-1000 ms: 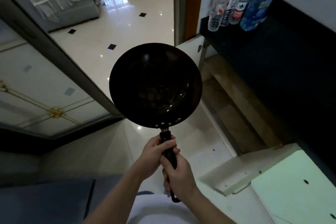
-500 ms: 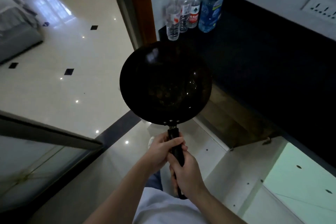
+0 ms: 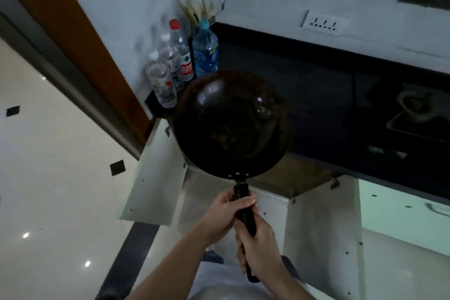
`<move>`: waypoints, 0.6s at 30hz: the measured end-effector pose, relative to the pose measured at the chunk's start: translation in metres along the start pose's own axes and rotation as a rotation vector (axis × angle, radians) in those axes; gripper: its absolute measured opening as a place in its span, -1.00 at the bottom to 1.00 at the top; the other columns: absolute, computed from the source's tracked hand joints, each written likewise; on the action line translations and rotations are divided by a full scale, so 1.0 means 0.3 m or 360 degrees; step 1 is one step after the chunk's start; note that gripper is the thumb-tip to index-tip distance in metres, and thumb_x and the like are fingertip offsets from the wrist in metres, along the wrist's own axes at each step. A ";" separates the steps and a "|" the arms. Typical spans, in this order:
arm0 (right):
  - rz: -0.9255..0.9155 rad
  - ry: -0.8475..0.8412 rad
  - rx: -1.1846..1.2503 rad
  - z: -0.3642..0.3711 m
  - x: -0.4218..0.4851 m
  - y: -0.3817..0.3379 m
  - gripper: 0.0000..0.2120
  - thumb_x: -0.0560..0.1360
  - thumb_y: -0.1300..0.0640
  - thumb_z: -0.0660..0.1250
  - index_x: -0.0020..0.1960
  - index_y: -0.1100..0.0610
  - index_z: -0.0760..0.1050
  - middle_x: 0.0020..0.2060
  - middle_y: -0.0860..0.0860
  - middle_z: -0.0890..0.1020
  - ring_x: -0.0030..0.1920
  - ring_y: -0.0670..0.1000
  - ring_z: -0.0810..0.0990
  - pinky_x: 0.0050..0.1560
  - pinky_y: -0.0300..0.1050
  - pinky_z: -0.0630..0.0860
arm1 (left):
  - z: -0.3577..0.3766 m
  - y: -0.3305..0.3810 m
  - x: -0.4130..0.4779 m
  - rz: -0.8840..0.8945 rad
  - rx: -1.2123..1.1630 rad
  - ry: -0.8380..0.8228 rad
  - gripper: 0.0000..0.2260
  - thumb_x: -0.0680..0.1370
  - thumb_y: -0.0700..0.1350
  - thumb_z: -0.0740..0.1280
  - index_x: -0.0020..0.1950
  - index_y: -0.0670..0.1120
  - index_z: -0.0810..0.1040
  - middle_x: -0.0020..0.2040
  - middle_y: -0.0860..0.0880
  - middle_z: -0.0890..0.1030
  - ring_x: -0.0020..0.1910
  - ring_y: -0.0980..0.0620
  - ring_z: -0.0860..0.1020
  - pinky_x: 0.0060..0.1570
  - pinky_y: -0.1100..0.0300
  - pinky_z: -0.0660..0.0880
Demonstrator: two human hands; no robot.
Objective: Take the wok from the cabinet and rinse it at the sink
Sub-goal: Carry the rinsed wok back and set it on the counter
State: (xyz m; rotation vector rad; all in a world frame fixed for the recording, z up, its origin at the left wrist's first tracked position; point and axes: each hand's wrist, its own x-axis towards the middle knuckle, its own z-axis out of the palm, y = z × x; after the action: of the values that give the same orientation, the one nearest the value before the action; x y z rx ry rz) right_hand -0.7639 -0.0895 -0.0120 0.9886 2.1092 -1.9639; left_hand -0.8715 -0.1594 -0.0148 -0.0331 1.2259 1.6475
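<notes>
Both hands are curled round the black handle (image 3: 244, 210) of the wok (image 3: 231, 124). The left hand (image 3: 225, 217) grips high up, a little below the rivets, with its thumb laid across the top. The right hand (image 3: 259, 249) clasps the lower part near the butt end, and the two hands touch. The wok is held up in the air with its bowl turned toward the camera. In this view it sits in front of the edge of the dark countertop (image 3: 316, 90) and above the open cabinet (image 3: 299, 175). The cabinet's pale doors (image 3: 155, 178) stand swung out to either side. Brownish specks show inside the bowl (too blurred to say what they are), and two small glints sit on its upper wall.

Several clear plastic bottles (image 3: 168, 73) stand at the counter's left end against the wall, beside a blue bottle (image 3: 205, 56). A holder of chopsticks and utensils (image 3: 199, 11) stands behind them. A white wall socket (image 3: 325, 23) is set above the counter. At the far right of the counter lies a dim shape (image 3: 418, 114) too dark to make out. The glossy tiled floor (image 3: 48, 178) spreads to the left
</notes>
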 end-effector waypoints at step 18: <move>0.0053 0.0509 0.0220 -0.249 0.238 -0.108 -0.91 0.61 0.16 0.27 -0.05 0.10 0.51 -0.52 0.06 0.52 -0.60 0.02 0.46 -0.58 -0.16 0.36 | 0.216 0.134 0.453 -0.0273 0.0201 -0.0279 -0.85 0.52 -0.29 0.39 0.08 -0.29 0.54 -0.21 -0.19 0.62 -0.15 -0.14 0.60 0.18 -0.07 0.49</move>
State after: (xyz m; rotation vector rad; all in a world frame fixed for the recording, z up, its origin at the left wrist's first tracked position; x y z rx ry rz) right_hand -0.8103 0.0081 -0.0061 1.4399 2.1091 -2.0768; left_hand -0.9308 -0.0160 -0.0306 0.0811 1.1577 1.3925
